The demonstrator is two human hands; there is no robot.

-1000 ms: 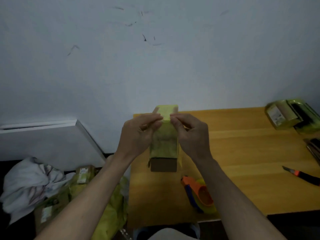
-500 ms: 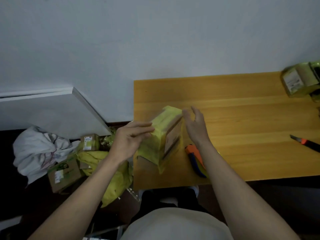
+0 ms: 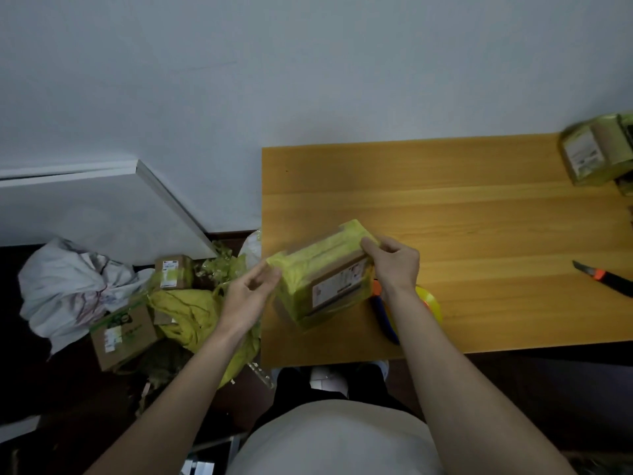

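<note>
Small cardboard box [image 3: 325, 272], brown, wrapped in wide bands of translucent yellow-green tape along its top and round both ends. White printed label on the side facing the camera, partly under tape. Tilted, left end lower, right end raised. Located centre frame, over the left near part of the wooden tabletop [image 3: 479, 217]; contact with the wood not discernible. Right hand [image 3: 394, 265] clasping the raised right end, fingers curled over the top edge. Left hand [image 3: 248, 296] at the lower left end, curled fingertips against the tape; true grasp or mere touch impossible to tell. Orange-and-blue tape dispenser [image 3: 383, 313] just beneath the right wrist. Utility knife [image 3: 606, 277] far right.
</note>
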